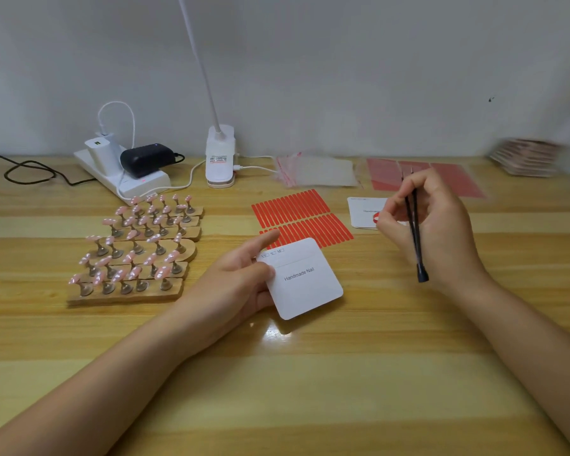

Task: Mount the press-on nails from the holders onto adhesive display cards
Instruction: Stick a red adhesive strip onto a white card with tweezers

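A: What is lying to the left of the left hand (234,284)?
B: The pink nails on wooden holders (135,248). The left hand is pinching a white card (305,281).
A: And the right hand (431,225)?
B: It is gripping black tweezers (415,235), fingers curled, above another card (364,213).

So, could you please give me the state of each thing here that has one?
left hand: grips white card, lifted and tilted
right hand: grips black tweezers
press-on nails: all on holders
red adhesive sheet: flat on table
second card: flat on table
power strip: red light on
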